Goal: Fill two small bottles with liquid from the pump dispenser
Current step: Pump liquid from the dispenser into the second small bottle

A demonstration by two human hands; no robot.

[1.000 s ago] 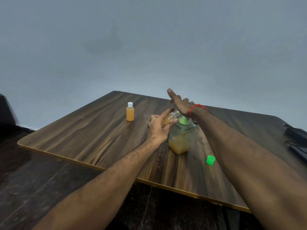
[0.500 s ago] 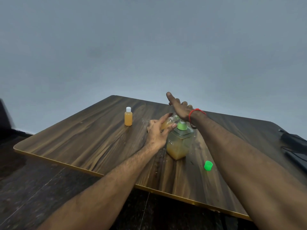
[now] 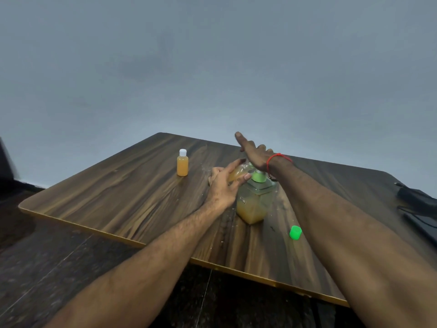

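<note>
Amber liquid stands low in the pump dispenser [image 3: 254, 202], your landmark. Your right hand [image 3: 256, 153] lies flat, fingers straight, on its green pump head [image 3: 259, 176] to press it. Your left hand [image 3: 224, 183] grasps the open small bottle [image 3: 237, 174] tilted at the spout, probably to catch the liquid. Its green cap [image 3: 295, 232] waits right of the dispenser; the filled, white-capped bottle [image 3: 182, 163] stands well apart on the left.
</note>
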